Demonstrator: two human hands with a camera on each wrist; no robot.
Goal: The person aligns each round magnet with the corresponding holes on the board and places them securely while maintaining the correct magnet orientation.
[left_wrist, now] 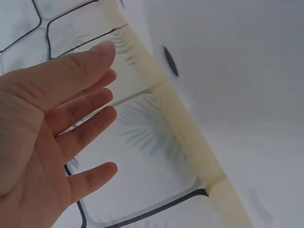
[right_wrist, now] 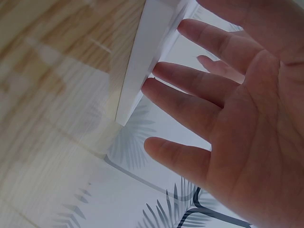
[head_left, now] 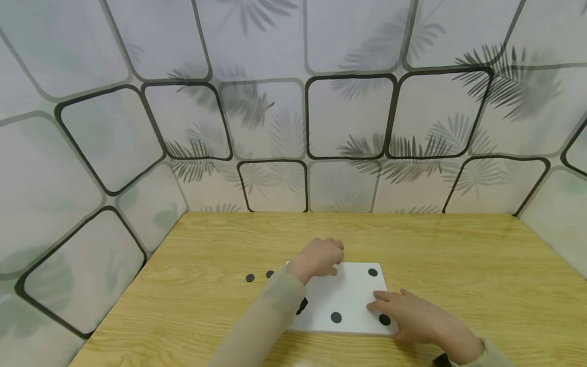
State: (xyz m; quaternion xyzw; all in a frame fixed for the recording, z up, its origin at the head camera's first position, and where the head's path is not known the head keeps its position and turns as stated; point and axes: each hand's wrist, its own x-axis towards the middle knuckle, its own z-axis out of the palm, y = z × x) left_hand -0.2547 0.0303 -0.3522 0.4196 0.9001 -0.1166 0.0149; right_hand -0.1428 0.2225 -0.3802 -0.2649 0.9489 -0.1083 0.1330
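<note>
A thin white board (head_left: 341, 295) lies flat on the wooden table, with several round black discs on its face. One disc (head_left: 373, 272) sits near its far right corner and another disc (head_left: 336, 317) near the middle of its front edge. My left hand (head_left: 318, 257) hovers around the board's far left part, holding nothing visible; in the left wrist view its fingers are loosely extended. At the right side, my right hand (head_left: 412, 313) reaches over the board beside a disc (head_left: 384, 319). In the right wrist view its straight fingertips are at the board's edge (right_wrist: 142, 61).
Two loose black discs, one of them a disc (head_left: 249, 278) farther left, lie on the table (head_left: 197, 306) left of the board. A patterned curtain-like wall (head_left: 348, 117) stands behind and on both sides. Black bands show at both wrists.
</note>
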